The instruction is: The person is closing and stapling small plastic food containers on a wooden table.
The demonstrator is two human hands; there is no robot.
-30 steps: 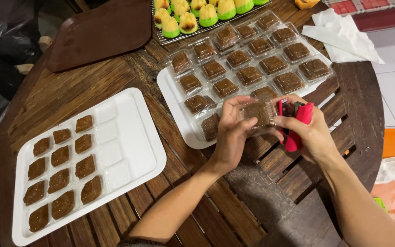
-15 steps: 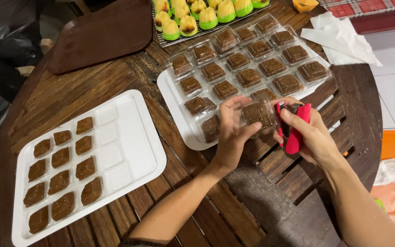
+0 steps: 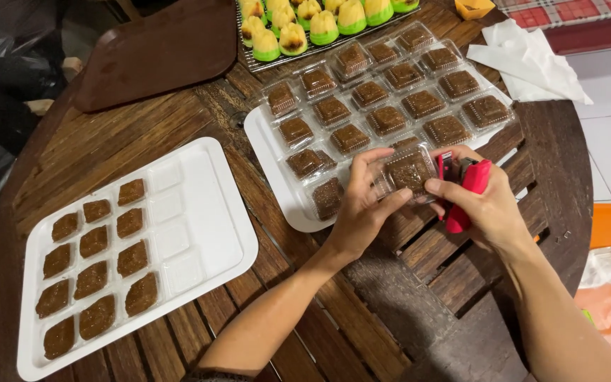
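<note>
Left hand point(image 3: 365, 209) pinching clear square cake pack point(image 3: 408, 170) — right hand point(image 3: 486, 205) gripping red stapler point(image 3: 464, 191), apparently at pack edge.

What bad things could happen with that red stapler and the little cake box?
The left hand pinches the small clear box right beside the red stapler in the right hand, so a fingertip could get stapled. The staple might also miss the edge and poke the brown cake inside. The hands work over the white tray of packed cakes, so a dropped box could knock those.
</note>
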